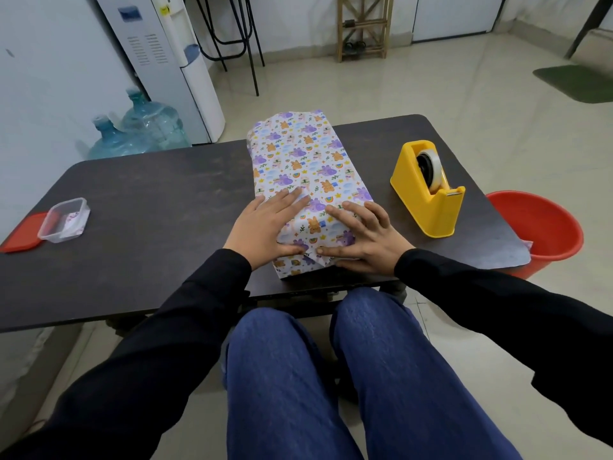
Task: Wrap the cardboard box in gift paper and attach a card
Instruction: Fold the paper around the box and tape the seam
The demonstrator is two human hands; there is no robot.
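Pressing near-end flaps down: I see left hand (263,229) & right hand (366,239), fingers straight, spread, gripping nothing, pinning folds of the long cardboard box in white cartoon-print gift paper (298,171), mid dark rectangular table (149,200). Yellow plastic tape dispenser (428,194) near its right side, prob. for sealing.

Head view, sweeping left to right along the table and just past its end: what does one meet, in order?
Red lid → clear plastic container → gift-wrapped box → yellow tape dispenser → red bucket.
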